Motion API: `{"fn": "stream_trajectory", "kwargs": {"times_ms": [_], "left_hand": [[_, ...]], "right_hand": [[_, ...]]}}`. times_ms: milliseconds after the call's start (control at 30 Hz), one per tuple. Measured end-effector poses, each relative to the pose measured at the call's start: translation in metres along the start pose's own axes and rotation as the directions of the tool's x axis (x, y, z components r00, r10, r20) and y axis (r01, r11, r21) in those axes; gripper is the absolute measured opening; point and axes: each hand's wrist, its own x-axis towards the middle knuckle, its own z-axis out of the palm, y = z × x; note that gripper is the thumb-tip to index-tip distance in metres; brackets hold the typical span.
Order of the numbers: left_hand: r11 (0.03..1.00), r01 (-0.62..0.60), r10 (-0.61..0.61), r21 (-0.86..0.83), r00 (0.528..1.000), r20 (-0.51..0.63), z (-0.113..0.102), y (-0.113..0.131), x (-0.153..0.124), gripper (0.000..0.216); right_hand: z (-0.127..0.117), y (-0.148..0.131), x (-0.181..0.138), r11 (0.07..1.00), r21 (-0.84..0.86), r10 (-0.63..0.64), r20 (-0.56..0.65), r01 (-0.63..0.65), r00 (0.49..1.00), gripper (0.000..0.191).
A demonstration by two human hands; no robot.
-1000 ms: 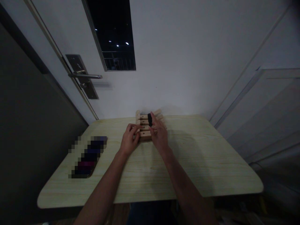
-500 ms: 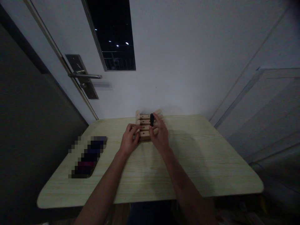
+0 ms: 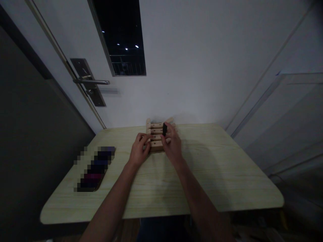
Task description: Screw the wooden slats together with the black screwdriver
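A small slatted wooden rack (image 3: pixel 156 144) stands at the back of the table, with dark holes or screw heads along its pale slats. My left hand (image 3: pixel 139 149) is closed on the rack's near left side, fingers on the slats and thumb at the front. In my right hand (image 3: pixel 173 144), a short black screwdriver handle (image 3: pixel 165 129) is held upright between thumb and fingers, over the right part of the slats. The screwdriver's tip is too small and hidden to make out. The rack's right side lies partly behind my right hand.
The pale wood-grain table (image 3: pixel 156 195) has rounded front corners. A phone-like dark object (image 3: pixel 97 169), blurred by pixels, lies on its left. Right behind the table is a white door (image 3: pixel 191 67) with a metal handle (image 3: pixel 93 81) and a dark window (image 3: pixel 121 37).
The black screwdriver handle has turned and tilted slightly to the right, and my right thumb and fingers have shifted a little with it. My left hand and the rack stay put.
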Motion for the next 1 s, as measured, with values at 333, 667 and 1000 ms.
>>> {"fn": "stream_trajectory", "kwargs": {"times_ms": [333,667,1000], "left_hand": [[1.000,0.004,-0.004,-0.028,1.000,0.006,-0.0004,0.0004,0.0001,0.028],[1.000,-0.016,0.016,-0.012,1.000,-0.001,0.0012,-0.0024,-0.0011,0.030],[1.000,-0.015,0.015,-0.019,1.000,-0.001,-0.0001,-0.0002,0.0003,0.028]], "right_hand": [[-0.0021,-0.0014,0.0000,0.999,0.041,-0.027,0.026,0.026,0.999,0.046],[-0.0004,0.0040,0.0018,1.000,0.006,-0.025,-0.039,0.026,0.999,0.043],[-0.0026,0.0006,-0.0003,0.999,0.023,-0.044,-0.003,0.044,0.999,0.047]]}}
